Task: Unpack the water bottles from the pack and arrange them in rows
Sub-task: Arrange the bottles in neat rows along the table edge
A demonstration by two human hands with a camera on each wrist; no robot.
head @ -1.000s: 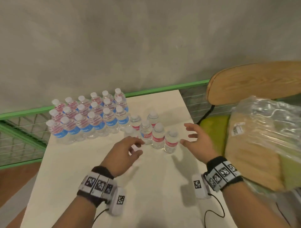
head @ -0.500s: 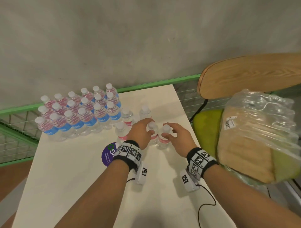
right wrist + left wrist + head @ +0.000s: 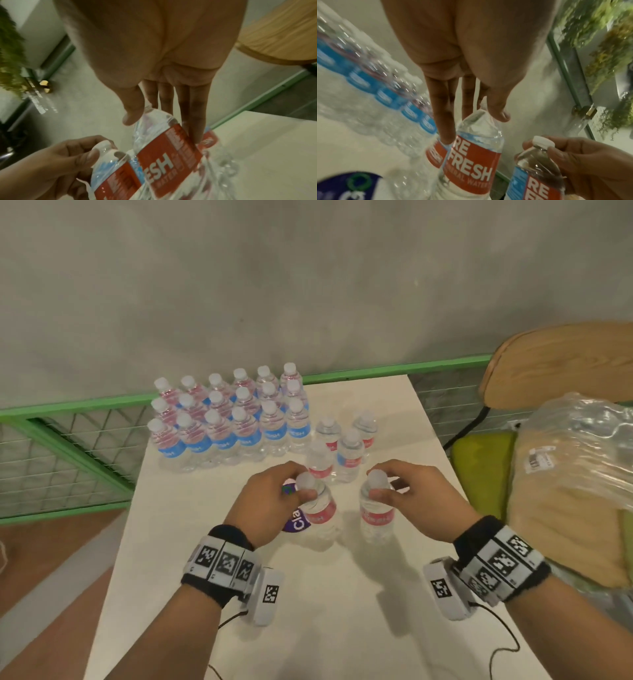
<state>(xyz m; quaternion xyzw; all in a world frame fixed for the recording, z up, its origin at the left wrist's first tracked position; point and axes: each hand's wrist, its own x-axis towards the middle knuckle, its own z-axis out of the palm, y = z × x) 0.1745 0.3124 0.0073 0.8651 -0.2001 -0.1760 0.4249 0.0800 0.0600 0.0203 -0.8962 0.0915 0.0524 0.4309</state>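
Eighteen clear plastic blue-labelled water bottles (image 3: 239,419) already stand in three rows at the far left of the white table (image 3: 342,611); four red-labelled ones (image 3: 342,446) cluster loosely just beside them. Left hand (image 3: 270,505) grips one red-labelled bottle (image 3: 317,508) near its cap; right hand (image 3: 421,501) grips another (image 3: 376,511). Judged well along; these six remain to align.

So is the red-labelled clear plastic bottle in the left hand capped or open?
Capped: a white cap sits on the red-labelled clear plastic bottle that the left hand grips.

Wooden chair (image 3: 561,361); purple sticker (image 3: 295,522)
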